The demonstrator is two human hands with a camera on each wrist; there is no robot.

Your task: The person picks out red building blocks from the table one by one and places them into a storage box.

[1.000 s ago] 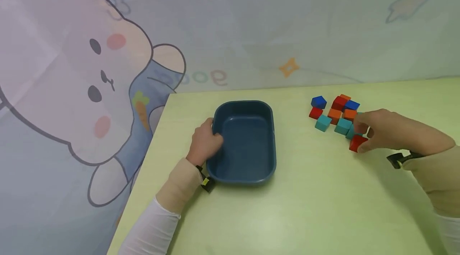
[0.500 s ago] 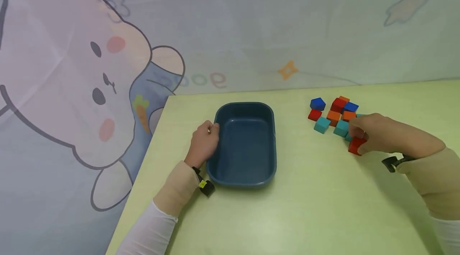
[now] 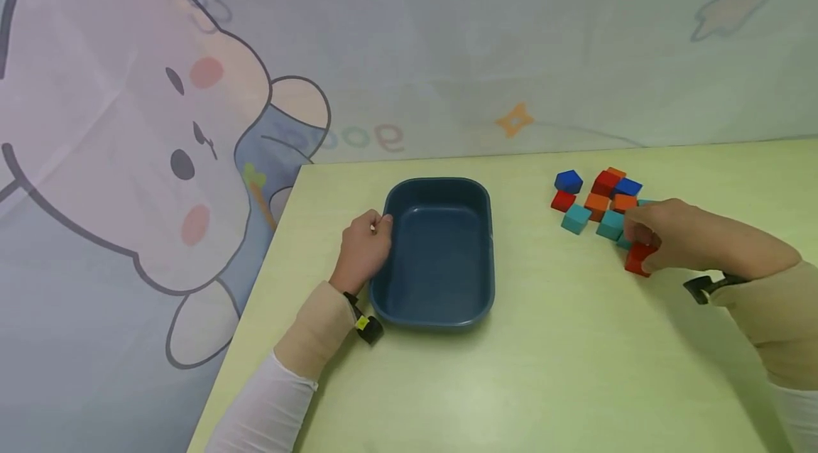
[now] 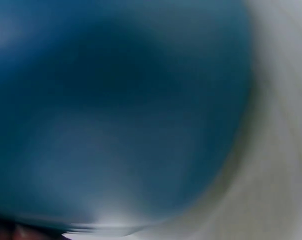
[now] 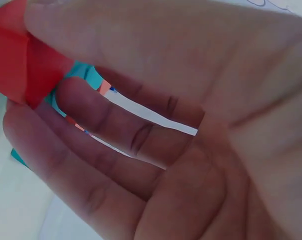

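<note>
My left hand (image 3: 362, 247) grips the left rim of a dark blue rectangular bin (image 3: 434, 318), which sits upright with nothing in it. In the left wrist view the bin's blue wall (image 4: 116, 165) fills most of the picture, blurred. My right hand (image 3: 686, 236) pinches a red block (image 3: 636, 260) between thumb and fingertips at the near end of a cluster of blocks. The right wrist view shows this red block (image 5: 21, 60) close up under the thumb, its faces angled. A teal block (image 3: 611, 225) lies just beyond the hand; others there are partly hidden by the fingers.
Several more blocks lie grouped to the left of and beyond the right hand: a blue one (image 3: 568, 182), a red one (image 3: 563, 200), a teal one (image 3: 576, 219) and an orange one (image 3: 597, 206). A printed cloth (image 3: 447, 48) hangs behind the pale yellow-green table (image 3: 524, 375).
My left thumb has drawn back from over the bin's inside to the rim. My right hand stays at the red block, with only a slight shift.
</note>
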